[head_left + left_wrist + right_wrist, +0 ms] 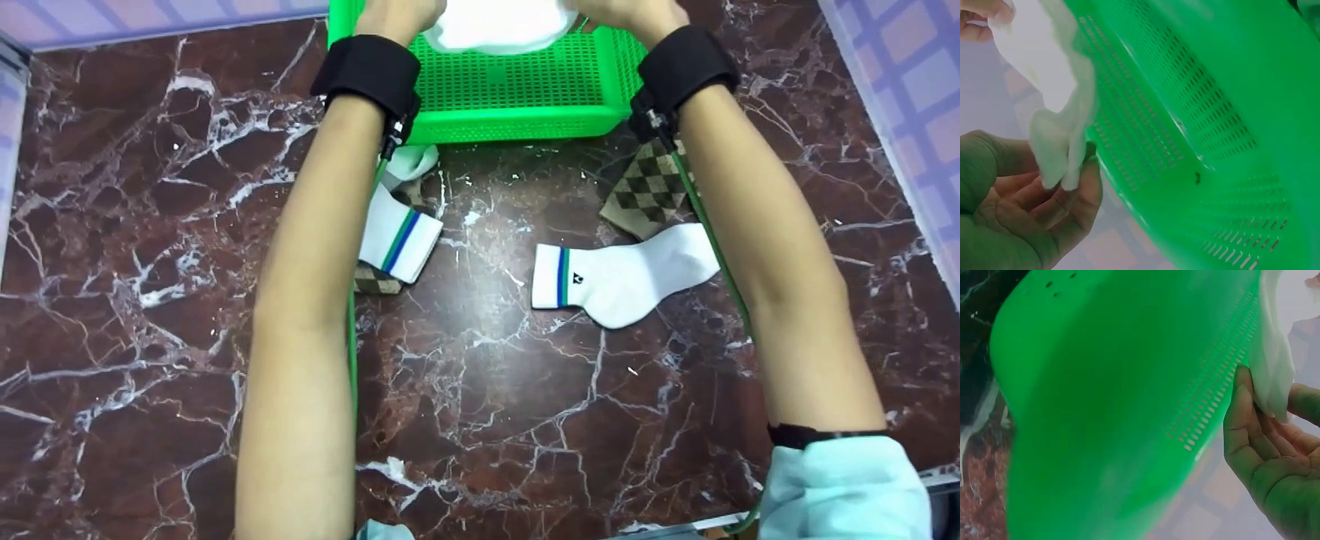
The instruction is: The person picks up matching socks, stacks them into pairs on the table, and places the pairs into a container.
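Observation:
Over the green basket (517,126), a soft white cloth (502,26) stretches between the two hands, its upper part cut off by the head view's edge. The left hand (1033,208) pinches one end of the cloth, folded between thumb and fingers. At the opposite end, the right hand (1275,444) pinches it the same way. Slotted walls and a mesh floor show in the basket below.
On the dark marbled table (480,420) lie a white striped sock (626,281) at right and another white striped sock (401,236) at left. Brown checkered socks (649,187) lie partly under the arms. Patterned panels (900,97) border the table.

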The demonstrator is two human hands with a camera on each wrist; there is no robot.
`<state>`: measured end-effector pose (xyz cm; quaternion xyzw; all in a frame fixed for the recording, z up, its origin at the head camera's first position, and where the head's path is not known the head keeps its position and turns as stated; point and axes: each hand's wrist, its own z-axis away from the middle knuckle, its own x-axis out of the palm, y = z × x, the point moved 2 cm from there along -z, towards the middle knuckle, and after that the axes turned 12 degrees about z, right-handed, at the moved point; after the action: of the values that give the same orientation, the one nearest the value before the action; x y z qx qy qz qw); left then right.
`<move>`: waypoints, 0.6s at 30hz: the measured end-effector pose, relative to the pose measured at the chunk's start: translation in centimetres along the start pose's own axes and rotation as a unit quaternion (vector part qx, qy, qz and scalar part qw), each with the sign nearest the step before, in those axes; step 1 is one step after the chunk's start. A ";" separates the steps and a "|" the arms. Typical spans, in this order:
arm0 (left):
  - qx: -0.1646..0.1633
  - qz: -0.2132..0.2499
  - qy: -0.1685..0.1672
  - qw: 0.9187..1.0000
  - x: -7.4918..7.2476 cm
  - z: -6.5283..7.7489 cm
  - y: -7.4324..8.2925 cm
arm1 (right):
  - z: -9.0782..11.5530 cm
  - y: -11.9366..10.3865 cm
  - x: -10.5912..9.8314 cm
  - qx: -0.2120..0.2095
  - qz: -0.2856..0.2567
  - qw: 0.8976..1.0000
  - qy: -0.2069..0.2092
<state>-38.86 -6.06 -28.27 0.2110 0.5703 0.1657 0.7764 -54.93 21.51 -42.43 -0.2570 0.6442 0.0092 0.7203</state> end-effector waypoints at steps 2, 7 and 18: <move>-0.030 0.001 -0.001 1.000 -0.1 -0.2 -0.2 | -0.8 -0.1 1.3 0.018 0.011 1.000 -0.005; -0.072 -0.002 0.010 0.997 -0.3 0.3 -0.8 | 1.6 -4.5 1.5 0.068 -0.052 0.996 -0.033; -0.104 -0.006 -0.014 0.994 0.2 0.6 -1.5 | 3.0 -5.8 2.3 0.106 -0.081 0.988 -0.074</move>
<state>-38.21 -7.29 -29.07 0.1279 0.5406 0.2168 0.8028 -49.76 16.93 -42.42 -0.2290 0.5638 -0.0988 0.7873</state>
